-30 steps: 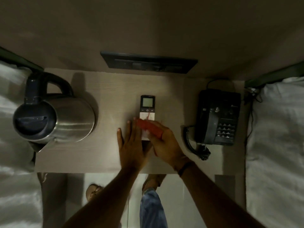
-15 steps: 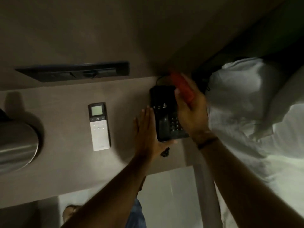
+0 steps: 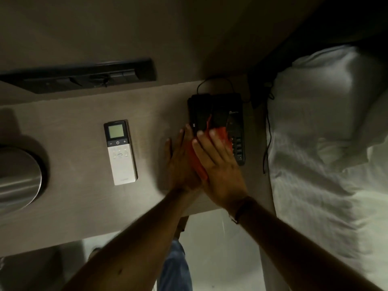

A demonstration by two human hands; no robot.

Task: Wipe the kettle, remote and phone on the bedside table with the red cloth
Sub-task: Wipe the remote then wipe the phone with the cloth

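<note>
The black phone point(image 3: 218, 110) sits at the right end of the bedside table point(image 3: 73, 114). My right hand point(image 3: 218, 164) lies flat on the red cloth point(image 3: 221, 133), pressing it onto the phone's near half. My left hand point(image 3: 180, 162), fingers straight, rests against the phone's left edge and holds nothing. The white remote point(image 3: 121, 153) with its grey screen lies mid-table, to the left of my hands. Only the steel side of the kettle point(image 3: 17, 177) shows at the left edge. The phone's handset and most of its keys are hidden under my hands.
A dark socket panel point(image 3: 84, 77) runs along the wall behind the table. White bedding point(image 3: 327, 143) borders the table's right side, with black cords point(image 3: 267, 131) hanging between them. Pale floor and my denim leg point(image 3: 174, 267) show below the table's front edge.
My right hand carried the red cloth from the remote to the phone's far end, then drew it back over the phone. My left hand moved from the remote to the phone's left edge.
</note>
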